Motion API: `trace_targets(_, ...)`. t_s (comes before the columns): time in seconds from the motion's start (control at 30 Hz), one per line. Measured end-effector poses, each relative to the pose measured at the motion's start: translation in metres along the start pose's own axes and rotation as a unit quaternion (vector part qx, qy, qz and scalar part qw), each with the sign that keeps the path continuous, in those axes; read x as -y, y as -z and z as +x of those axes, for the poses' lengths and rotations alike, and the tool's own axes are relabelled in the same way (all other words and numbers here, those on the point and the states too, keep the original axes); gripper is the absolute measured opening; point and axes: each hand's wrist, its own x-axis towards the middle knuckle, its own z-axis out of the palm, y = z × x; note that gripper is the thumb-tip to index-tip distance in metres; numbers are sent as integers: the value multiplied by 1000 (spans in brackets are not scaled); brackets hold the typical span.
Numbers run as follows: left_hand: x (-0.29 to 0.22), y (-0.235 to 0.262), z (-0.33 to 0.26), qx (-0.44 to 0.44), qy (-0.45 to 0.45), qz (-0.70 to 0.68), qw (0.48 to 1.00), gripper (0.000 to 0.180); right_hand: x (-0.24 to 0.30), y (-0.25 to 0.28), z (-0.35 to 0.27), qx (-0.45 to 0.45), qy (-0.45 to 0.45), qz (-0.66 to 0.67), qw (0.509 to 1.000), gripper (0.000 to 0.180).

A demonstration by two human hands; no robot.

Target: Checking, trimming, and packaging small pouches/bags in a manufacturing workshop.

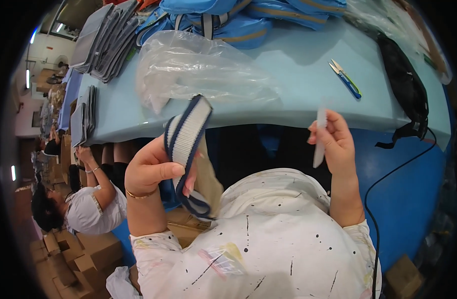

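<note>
Head cam: the colourful print [224,258] on the white shirt [288,234] is too smudgy to read. Left hand [149,168] is up, thumb pressed over a navy-edged white strap [190,132] that loops near the table's [298,84] front edge. Right hand [338,142] is raised too, thumb and fingers pinching a thin whitish strip [319,147], roughly upright. Decent stretch of tabletop between the plastic bag [198,70] and blue-and-green scissors [346,81].

Pale blue table [298,67] with clear plastic [188,65], snips [346,79], grey stacks [104,42], blue bags [248,34]
</note>
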Motion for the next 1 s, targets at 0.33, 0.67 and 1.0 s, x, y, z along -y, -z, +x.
trace_targets(0.33,31,-32,35,-130,175,0,976,25,-22,-37,-35,312,-89,1,946,10)
trace_targets(0.67,111,-73,46,-53,129,200,970,19,-27,-30,-39,71,-250,180,949,8)
trace_targets(1.0,133,-75,32,29,166,140,976,29,-32,-2,-54,-18,-237,48,970,6)
